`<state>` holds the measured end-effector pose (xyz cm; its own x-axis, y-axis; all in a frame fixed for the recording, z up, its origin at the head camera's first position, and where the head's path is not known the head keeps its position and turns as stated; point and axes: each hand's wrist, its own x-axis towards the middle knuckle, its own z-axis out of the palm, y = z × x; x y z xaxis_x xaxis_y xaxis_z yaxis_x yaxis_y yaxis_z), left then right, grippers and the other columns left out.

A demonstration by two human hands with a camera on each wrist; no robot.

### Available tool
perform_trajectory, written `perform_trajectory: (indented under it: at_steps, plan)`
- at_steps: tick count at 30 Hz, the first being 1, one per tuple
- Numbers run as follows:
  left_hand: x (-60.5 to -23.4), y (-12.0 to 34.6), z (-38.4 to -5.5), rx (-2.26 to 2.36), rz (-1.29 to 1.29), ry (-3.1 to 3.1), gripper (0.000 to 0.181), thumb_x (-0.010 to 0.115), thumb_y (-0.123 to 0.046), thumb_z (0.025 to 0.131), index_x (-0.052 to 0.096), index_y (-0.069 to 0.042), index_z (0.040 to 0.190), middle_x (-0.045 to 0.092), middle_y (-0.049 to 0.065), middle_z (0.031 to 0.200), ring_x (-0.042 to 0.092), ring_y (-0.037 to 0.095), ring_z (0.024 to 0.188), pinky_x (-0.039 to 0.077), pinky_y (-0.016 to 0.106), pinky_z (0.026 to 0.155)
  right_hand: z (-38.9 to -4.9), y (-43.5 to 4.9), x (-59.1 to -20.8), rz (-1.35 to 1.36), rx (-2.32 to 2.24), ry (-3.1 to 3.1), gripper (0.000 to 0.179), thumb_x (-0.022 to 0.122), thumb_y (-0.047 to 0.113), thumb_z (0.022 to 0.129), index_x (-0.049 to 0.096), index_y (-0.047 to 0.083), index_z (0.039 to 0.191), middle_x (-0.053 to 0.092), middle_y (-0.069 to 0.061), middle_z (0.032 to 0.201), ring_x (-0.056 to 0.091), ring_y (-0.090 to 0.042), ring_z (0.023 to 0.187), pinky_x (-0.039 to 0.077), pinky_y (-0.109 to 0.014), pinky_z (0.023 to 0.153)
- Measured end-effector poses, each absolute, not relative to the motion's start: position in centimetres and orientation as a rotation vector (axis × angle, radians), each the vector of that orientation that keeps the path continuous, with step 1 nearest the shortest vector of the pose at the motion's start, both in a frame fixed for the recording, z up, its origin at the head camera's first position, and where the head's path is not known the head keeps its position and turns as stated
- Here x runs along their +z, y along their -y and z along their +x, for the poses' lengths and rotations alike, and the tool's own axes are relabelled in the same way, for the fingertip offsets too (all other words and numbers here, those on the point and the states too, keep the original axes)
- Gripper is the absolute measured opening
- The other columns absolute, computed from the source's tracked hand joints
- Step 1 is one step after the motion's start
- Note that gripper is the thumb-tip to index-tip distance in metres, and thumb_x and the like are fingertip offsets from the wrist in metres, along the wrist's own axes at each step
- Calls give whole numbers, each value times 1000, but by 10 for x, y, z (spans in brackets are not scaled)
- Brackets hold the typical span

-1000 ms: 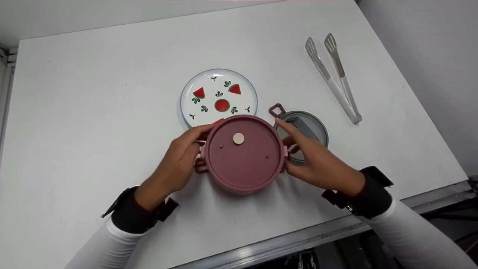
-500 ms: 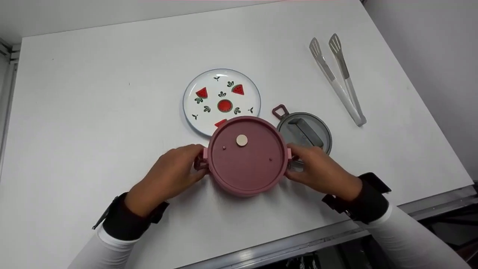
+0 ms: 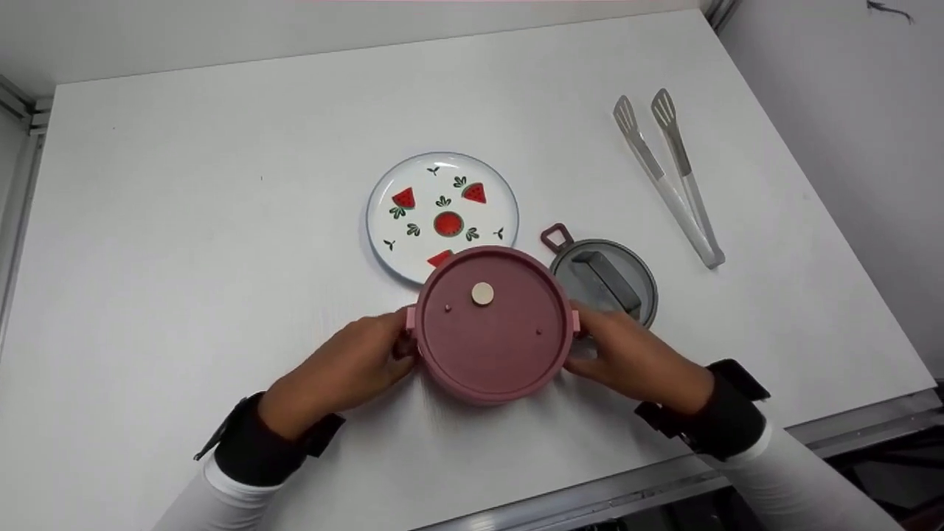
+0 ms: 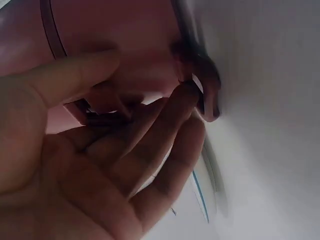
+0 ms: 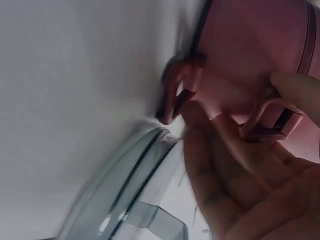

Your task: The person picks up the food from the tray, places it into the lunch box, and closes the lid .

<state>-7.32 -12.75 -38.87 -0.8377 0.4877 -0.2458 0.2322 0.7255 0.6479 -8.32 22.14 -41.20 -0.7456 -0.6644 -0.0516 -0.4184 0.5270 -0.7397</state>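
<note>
A round maroon pot [image 3: 495, 361] with a flat lid and a cream knob [image 3: 483, 293] stands at the front middle of the table. My left hand [image 3: 350, 361] grips its left side, thumb against the wall and fingers curled under the upper handle [image 4: 100, 117]. On the opposite side my right hand [image 3: 627, 358] holds the pot the same way, at the other upper handle [image 5: 275, 122]. Lower handles [image 5: 175, 92] show near the tabletop in both wrist views, fingertips close to them.
Behind the pot lies a white plate [image 3: 413, 251] with watermelon patterns, partly covered by it in the head view. A glass lid [image 3: 640, 276] with a grey bar handle and maroon loop sits to the right, by my right hand. Metal tongs [image 3: 682, 199] lie farther right.
My left hand has come down and toward me onto the pot's left handle. The right hand's raised index finger has curled in at the right handle. The pot stays beside the plate.
</note>
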Motion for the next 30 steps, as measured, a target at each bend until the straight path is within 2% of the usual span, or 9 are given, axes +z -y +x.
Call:
perform_trajectory:
  at_steps: [3,5,7,9,12,17,19,23,30]
  plan:
    - [-377,138,-75,1000,545,-2453,41,60,-19,99,54,-20,140,66,-4,118,62,14,107,55,37,93,-85,-223,-404,-862,-1219,-2380,71,64,0,93,35,20,155,58,0,140,58,-16,129,53,-33,102]
    - [-371,140,-77,1161,488,-2447,44,53,-26,103,49,-23,147,60,-4,137,58,17,125,49,44,106,-85,-220,-399,-762,-1436,-2333,68,54,-3,98,31,21,157,51,-3,148,50,-20,137,48,-32,109]
    - [-370,132,-80,1355,437,-2423,46,46,-32,107,44,-22,151,52,-2,148,54,19,132,43,46,112,-85,-209,-396,-636,-1663,-2282,63,45,-1,102,31,23,158,46,-6,153,45,-22,141,44,-29,111]
    - [-374,118,-83,1552,426,-2348,45,43,-35,107,44,-22,151,52,-2,148,52,18,133,42,44,113,-84,-196,-397,-541,-1826,-2203,55,40,5,105,34,23,156,44,-7,154,43,-23,142,42,-26,111]
    - [-385,99,-86,1771,432,-2168,45,43,-30,107,42,-21,152,50,-1,149,51,17,132,43,35,111,-83,-176,-404,-464,-1925,-2107,50,40,14,106,38,23,155,46,-5,153,47,-18,137,44,-23,107]
    - [-400,85,-88,2023,445,-1982,45,45,-15,102,47,-13,147,53,4,144,50,19,133,45,25,109,-83,-163,-421,-488,-2084,-2009,51,40,11,101,42,6,151,53,-8,146,52,-14,130,45,-20,104]
    - [-404,83,-88,2074,472,-1996,47,46,-13,99,49,-11,145,55,5,142,50,19,133,44,25,109,-85,-162,-427,-531,-2144,-1976,54,39,9,97,41,-2,150,55,-6,143,52,-13,129,44,-20,105]
    - [-412,78,-89,2131,515,-2074,49,46,-13,95,53,-7,143,59,7,139,52,19,133,42,26,112,-88,-163,-434,-615,-2204,-1967,57,37,9,93,40,-10,147,60,-2,137,55,-13,125,45,-21,105]
    - [-419,73,-90,2237,525,-2117,50,45,-16,94,54,-4,142,61,9,138,54,22,130,44,29,110,-93,-157,-435,-665,-2251,-1984,59,33,13,91,43,-6,146,60,-7,136,56,-16,125,46,-25,107]
